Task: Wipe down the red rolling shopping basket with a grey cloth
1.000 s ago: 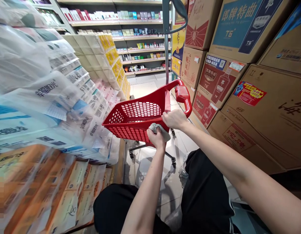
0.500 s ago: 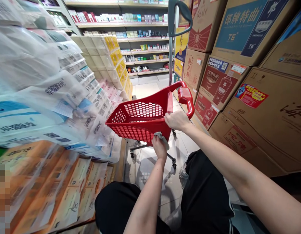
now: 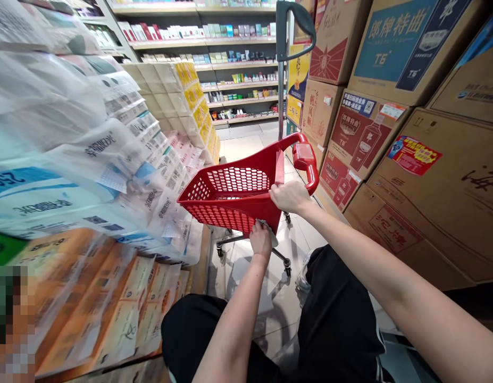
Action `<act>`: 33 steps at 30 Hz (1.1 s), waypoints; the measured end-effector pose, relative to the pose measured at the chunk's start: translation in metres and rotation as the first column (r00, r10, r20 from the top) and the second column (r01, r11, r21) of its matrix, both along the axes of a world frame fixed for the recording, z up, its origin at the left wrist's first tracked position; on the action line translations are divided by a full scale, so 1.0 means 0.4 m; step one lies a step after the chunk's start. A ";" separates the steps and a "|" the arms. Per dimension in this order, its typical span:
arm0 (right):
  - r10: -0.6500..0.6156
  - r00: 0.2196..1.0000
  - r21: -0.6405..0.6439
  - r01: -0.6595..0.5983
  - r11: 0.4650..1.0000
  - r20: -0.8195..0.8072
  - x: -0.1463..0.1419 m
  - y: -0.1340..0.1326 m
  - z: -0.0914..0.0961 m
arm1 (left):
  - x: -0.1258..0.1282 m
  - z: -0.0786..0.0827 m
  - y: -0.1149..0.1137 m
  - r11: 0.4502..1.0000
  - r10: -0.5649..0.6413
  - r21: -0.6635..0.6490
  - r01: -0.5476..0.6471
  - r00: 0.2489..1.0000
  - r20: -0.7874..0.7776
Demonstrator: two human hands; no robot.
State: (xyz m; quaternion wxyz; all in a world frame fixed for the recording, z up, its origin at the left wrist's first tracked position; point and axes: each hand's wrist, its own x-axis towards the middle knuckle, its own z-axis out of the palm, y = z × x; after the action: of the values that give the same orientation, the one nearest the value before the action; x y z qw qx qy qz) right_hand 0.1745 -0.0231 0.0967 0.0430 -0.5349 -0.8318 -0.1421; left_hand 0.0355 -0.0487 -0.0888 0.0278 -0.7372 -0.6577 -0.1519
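Observation:
A small red plastic shopping cart (image 3: 230, 215) with honeycomb-holed sides stands on the floor in front of my knees. My right hand (image 3: 290, 197) is closed around the cart's upper rim, just below its red handle (image 3: 306, 159). Lower down, my left hand (image 3: 261, 238) presses a grey cloth (image 3: 275, 242) against the side of the basket near its bottom corner. Fingers of the left hand are bent over the cloth, which is mostly hidden behind them. The basket's visible inside holds nothing.
Wrapped tissue packs (image 3: 106, 154) are stacked close on the left, with orange packs (image 3: 110, 314) below. Cardboard cartons (image 3: 422, 191) line the right. A tall pole with a dark grey handle (image 3: 281, 32) rises behind the cart. Stocked shelves (image 3: 230, 69) stand at the back.
My left hand has shifted slightly on the basket's side, and less of the cloth shows now. The right hand keeps its hold on the rim. The view has turned slightly left.

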 end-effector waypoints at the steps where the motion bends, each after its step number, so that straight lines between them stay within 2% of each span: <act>1: 0.004 1.000 0.004 -0.004 1.000 -0.001 -0.001 -0.001 0.000 | -0.009 0.003 0.000 0.999 -0.033 0.001 0.033 0.999 -0.030; 4: 0.014 1.000 0.024 -0.014 1.000 -0.007 -0.003 -0.003 -0.001 | -0.034 0.009 0.002 0.994 -0.106 0.001 0.106 0.991 -0.078; 7: 0.019 1.000 0.025 -0.018 1.000 -0.007 -0.007 -0.002 0.002 | -0.050 0.017 0.017 0.995 -0.095 0.015 0.097 0.990 -0.106; 13: 0.035 0.999 0.033 -0.035 0.999 0.004 -0.012 0.010 0.000 | -0.088 0.066 0.074 0.995 0.019 0.102 -0.018 1.000 -0.017; 18: 0.037 0.999 0.028 -0.038 0.999 0.014 -0.011 0.013 -0.006 | -0.198 0.121 0.140 0.966 0.188 0.174 -0.189 0.982 0.025; 22: 0.017 1.000 0.020 -0.017 1.000 0.022 -0.012 0.005 -0.005 | -0.266 0.143 0.171 0.951 0.232 0.190 -0.243 0.969 0.081; 25: 0.008 1.000 0.013 -0.009 1.000 0.023 -0.014 -0.001 -0.002 | -0.254 0.139 0.166 0.942 0.245 0.191 -0.275 0.955 0.167; 30: 0.017 0.999 0.023 -0.018 1.000 0.047 -0.013 -0.009 -0.001 | -0.164 0.119 0.129 0.928 0.234 0.225 -0.299 0.933 0.273; 33: 0.025 0.998 0.041 -0.027 0.999 0.055 -0.009 -0.009 -0.004 | -0.110 0.103 0.092 0.939 0.175 0.229 -0.258 0.929 0.327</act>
State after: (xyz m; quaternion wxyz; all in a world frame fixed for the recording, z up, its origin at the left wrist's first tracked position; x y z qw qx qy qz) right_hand 0.1708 -0.0269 0.0953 0.0335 -0.5190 -0.8364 -0.1733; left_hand -0.0084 -0.0118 -0.0475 0.0432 -0.6170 -0.7054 -0.3461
